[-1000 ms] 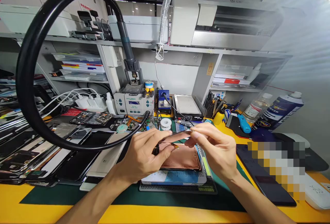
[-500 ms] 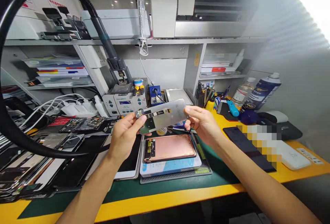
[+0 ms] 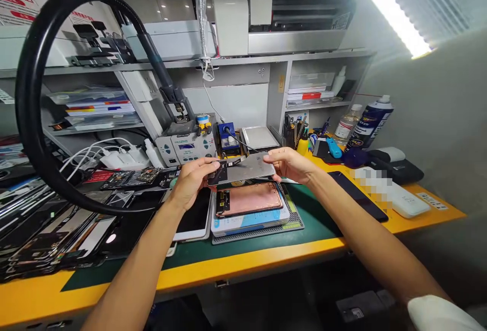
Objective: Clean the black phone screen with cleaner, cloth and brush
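A phone screen assembly [image 3: 249, 168], its silvery back facing up with a dark flex cable along it, is held level between both hands. My left hand [image 3: 192, 181] pinches its left end, thumb on top. My right hand [image 3: 291, 165] grips the right end between thumb and fingers. Below it, a pink phone housing [image 3: 253, 199] with dark parts at its left end lies on a white and blue box [image 3: 251, 221]. That box rests on a grey perforated mat [image 3: 258, 234]. The fingers under the screen assembly are mostly hidden.
Stacked phone screens [image 3: 57, 234] cover the left side, beside a white-framed tablet [image 3: 194, 222]. A black hose [image 3: 28, 102] loops over them. Behind stands a hot air station [image 3: 186, 146]. To the right are a dark panel [image 3: 357, 196], a white device [image 3: 407, 199] and a spray can [image 3: 369, 125].
The screen assembly has tipped from facing me to nearly flat, still between both hands. The camera view has shifted, bringing more of the ceiling light into view.
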A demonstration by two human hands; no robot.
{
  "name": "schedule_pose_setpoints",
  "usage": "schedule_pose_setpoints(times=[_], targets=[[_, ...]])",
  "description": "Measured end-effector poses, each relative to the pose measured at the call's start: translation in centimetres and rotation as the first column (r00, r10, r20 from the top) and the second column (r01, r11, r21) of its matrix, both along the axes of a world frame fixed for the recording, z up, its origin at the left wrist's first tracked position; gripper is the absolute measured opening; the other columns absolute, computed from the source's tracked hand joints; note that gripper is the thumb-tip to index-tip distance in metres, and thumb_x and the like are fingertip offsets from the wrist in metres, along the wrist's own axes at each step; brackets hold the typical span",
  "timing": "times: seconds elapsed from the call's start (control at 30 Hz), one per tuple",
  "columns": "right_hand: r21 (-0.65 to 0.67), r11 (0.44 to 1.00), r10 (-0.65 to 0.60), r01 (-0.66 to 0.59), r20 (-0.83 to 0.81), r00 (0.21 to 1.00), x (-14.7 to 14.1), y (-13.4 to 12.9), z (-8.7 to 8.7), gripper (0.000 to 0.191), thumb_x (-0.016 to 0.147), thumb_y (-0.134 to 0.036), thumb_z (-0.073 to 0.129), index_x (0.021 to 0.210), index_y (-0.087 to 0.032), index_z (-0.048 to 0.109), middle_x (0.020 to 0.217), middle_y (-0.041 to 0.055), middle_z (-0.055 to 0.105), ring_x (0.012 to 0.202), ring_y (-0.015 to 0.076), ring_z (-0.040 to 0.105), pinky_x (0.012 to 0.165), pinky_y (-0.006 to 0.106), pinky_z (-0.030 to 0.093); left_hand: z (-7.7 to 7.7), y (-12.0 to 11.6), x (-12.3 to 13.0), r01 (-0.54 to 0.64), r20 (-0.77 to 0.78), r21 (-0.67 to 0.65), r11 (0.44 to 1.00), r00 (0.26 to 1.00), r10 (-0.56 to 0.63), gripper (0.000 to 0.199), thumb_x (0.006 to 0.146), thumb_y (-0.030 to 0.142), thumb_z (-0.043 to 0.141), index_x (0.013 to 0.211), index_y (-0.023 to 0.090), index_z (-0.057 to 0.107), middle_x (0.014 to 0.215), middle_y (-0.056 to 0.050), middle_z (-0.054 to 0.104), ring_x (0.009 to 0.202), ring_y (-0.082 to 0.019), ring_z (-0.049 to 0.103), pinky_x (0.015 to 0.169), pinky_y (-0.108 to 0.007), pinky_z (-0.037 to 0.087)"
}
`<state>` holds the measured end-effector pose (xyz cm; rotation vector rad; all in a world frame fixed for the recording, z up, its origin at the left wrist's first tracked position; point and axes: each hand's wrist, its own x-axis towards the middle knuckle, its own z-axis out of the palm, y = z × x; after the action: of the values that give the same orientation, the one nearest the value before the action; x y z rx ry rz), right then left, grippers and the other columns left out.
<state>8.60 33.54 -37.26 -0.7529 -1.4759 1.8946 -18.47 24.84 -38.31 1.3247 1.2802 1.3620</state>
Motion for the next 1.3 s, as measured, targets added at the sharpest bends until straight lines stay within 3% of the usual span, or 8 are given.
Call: schedule_pose_setpoints(times=[0.13,0.27,0.37,0.47,0.57,0.7,0.87,1.3], targets=[[-0.023,0.997,0.069,-0.068,0.048,0.996,0.7,0.7,0.0,0.028,0.072,-0.027,0.084,0.069,-0.015,0.058,0.056,-0.0020,0.060,0.044,0.0117,0.060,0.038,0.020,0.046,-0.1,-0.2,-0.4,0.090,-0.244,0.127,0.988,0.968,-0.057,0.071,0.070,0.049,0.084,0.129,0.015,0.062,0.119,-0.013,0.070,0.111,-0.026,0.068,0.088,-0.035,0.057],[-0.008,0.992,0.124,-0.124,0.100,0.987,0.8,1.0,-0.1,0.023,0.087,-0.026,0.074,0.074,-0.015,0.058,0.057,-0.0040,0.061,0.048,0.0102,0.062,0.042,0.018,0.047,0.0,-0.9,0.7,0.209,-0.517,0.224,0.952,0.853,-0.066,0.067,0.066,0.043,0.088,0.125,0.019,0.065,0.131,-0.012,0.064,0.126,-0.030,0.059,0.112,-0.047,0.043],[0.014,0.987,0.157,-0.160,0.127,0.980,0.9,1.0,-0.1,0.024,0.082,-0.028,0.078,0.076,-0.014,0.059,0.064,-0.0004,0.067,0.048,0.0110,0.063,0.043,0.019,0.049,-0.1,-1.3,1.7,0.261,-0.650,0.269,0.927,0.759,-0.025,0.055,0.074,0.041,0.082,0.123,0.020,0.067,0.128,-0.011,0.064,0.124,-0.029,0.059,0.114,-0.048,0.041],[0.039,0.979,0.191,-0.200,0.170,0.967,1.0,1.0,-0.2,0.032,0.071,-0.033,0.086,0.072,-0.015,0.059,0.060,0.0020,0.068,0.048,0.0147,0.065,0.042,0.021,0.050,-0.1,-1.5,2.0,0.288,-0.720,0.286,0.914,0.694,0.006,0.055,0.077,0.040,0.078,0.126,0.019,0.063,0.129,-0.011,0.063,0.124,-0.029,0.059,0.111,-0.045,0.044],[0.078,0.970,0.201,-0.228,0.265,0.943,1.2,1.2,-0.4,0.038,0.073,-0.046,0.083,0.067,-0.015,0.061,0.053,0.0044,0.066,0.044,0.0157,0.062,0.040,0.022,0.048,-0.1,-1.7,2.1,0.308,-0.758,0.278,0.910,0.652,0.011,0.057,0.078,0.043,0.078,0.128,0.020,0.061,0.131,-0.012,0.063,0.123,-0.029,0.060,0.110,-0.044,0.046],[0.177,0.968,0.093,-0.177,0.404,0.910,0.9,1.5,-1.1,0.053,0.079,-0.060,0.077,0.054,-0.016,0.059,0.042,0.0028,0.059,0.035,0.0117,0.052,0.034,0.021,0.041,-0.1,-2.1,2.3,0.346,-0.794,0.251,0.904,0.608,-0.013,0.058,0.078,0.050,0.078,0.126,0.019,0.063,0.127,-0.011,0.066,0.118,-0.029,0.064,0.106,-0.044,0.050],[0.245,0.959,-0.005,-0.140,0.510,0.860,0.2,1.8,-1.9,0.057,0.079,-0.067,0.073,0.056,-0.016,0.062,0.043,0.0019,0.058,0.032,0.0104,0.046,0.031,0.023,0.038,-0.2,-2.6,2.5,0.353,-0.852,0.176,0.919,0.521,-0.037,0.066,0.078,0.058,0.075,0.131,0.020,0.062,0.133,-0.013,0.066,0.121,-0.032,0.063,0.107,-0.048,0.050],[0.315,0.935,-0.046,-0.164,0.565,0.824,0.1,1.7,-2.1,0.053,0.086,-0.062,0.070,0.059,-0.016,0.063,0.046,-0.0009,0.055,0.037,0.0110,0.053,0.035,0.020,0.041,-0.6,-3.2,2.3,0.279,-0.872,0.078,0.957,0.485,-0.070,0.070,0.080,0.063,0.071,0.136,0.023,0.059,0.138,-0.009,0.064,0.126,-0.033,0.060,0.109,-0.048,0.046]])
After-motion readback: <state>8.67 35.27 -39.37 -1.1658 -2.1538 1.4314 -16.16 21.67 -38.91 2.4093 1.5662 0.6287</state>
